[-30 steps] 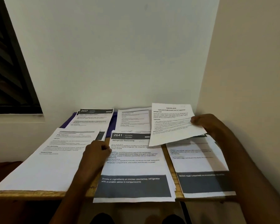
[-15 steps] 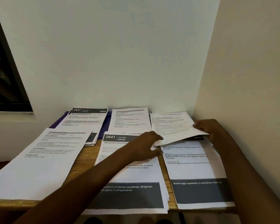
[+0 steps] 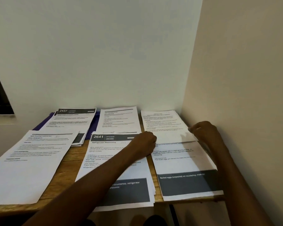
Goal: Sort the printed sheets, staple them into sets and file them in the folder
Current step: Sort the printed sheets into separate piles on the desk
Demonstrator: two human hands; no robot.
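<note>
Your left hand [image 3: 146,141] reaches across the 2641 stack [image 3: 116,170], fingers curled at the near left corner of the far right sheet [image 3: 163,126]; whether they pinch that corner or only press on it, you cannot tell from here. Your right hand [image 3: 203,130] sits at the same sheet's right edge, close to the side wall [image 3: 245,95], fingers curled against the paper; again the grip itself is hidden.

That sheet lies flat at the back right of the bench [image 3: 69,162], its near edge overlapping the top of the boiled-eggs stack [image 3: 185,168], which hangs a little over the bench's front edge. The 2641 stack, headed "Refrigerator Restocking", lies just left of it, with a strip of bare wood between them, and it too overhangs the front.

Behind the 2641 stack lies a plain text sheet [image 3: 119,119]. To its left the 2437 stack [image 3: 72,121] rests on a purple folder [image 3: 46,121], which shows at the stack's left side and between the two back piles. At the near left, a large white stack [image 3: 28,163] lies at an angle, its far right corner covering part of the 2437 pile.
</note>
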